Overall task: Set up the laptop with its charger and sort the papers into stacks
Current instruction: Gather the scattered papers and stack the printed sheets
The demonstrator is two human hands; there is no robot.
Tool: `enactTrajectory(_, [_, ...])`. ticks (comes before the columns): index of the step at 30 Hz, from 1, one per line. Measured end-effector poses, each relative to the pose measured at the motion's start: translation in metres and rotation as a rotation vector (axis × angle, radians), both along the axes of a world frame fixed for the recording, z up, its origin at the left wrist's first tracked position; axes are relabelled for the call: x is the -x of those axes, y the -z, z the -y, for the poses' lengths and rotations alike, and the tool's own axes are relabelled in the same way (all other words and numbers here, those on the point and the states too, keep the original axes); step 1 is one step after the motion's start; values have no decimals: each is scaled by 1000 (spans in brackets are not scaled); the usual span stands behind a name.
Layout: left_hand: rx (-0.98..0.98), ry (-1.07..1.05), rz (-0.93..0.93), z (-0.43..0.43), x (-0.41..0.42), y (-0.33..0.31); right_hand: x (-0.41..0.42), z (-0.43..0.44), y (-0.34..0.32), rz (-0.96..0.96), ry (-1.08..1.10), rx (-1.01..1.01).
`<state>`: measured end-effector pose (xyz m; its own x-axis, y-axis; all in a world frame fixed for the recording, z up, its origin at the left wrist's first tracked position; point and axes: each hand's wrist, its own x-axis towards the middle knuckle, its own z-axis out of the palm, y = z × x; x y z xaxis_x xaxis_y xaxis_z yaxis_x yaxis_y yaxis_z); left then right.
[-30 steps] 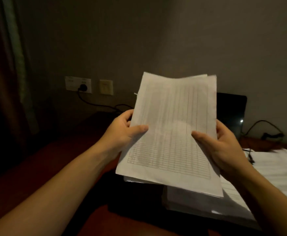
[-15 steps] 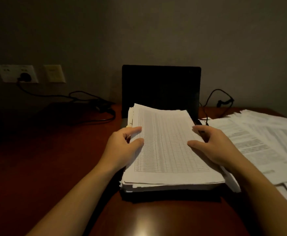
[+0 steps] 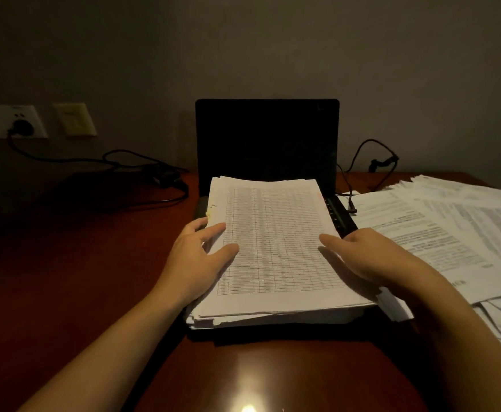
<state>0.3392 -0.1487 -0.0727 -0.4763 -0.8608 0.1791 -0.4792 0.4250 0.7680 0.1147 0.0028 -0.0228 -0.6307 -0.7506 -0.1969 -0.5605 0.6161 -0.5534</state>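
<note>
Down from the air onto the open laptop (image 3: 267,138) with the paper stack (image 3: 276,239). Steadying its sides with left hand (image 3: 197,260) and right hand (image 3: 371,257), fingers relaxed, gripping nothing. Square edges gently.

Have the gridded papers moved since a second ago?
Yes: the papers came down, from held up level with the laptop screen to lying flat over its keyboard.

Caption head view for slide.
Left hand and right hand rest on a thick white stack of gridded paper atop an open black laptop on a reddish-brown wooden desk.
</note>
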Motion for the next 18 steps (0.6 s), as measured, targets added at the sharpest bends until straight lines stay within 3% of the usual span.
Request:
enactTrajectory(8, [7,-29,8,6,-8,-5,4,0,5,503,-45,81])
enactTrajectory(12, [-22,-23,6,6,-11,-10,5,4,8,472,-110,154])
enactTrajectory(18, [-47,2,0,5,-18,-16,1,5,5,721,-34,253])
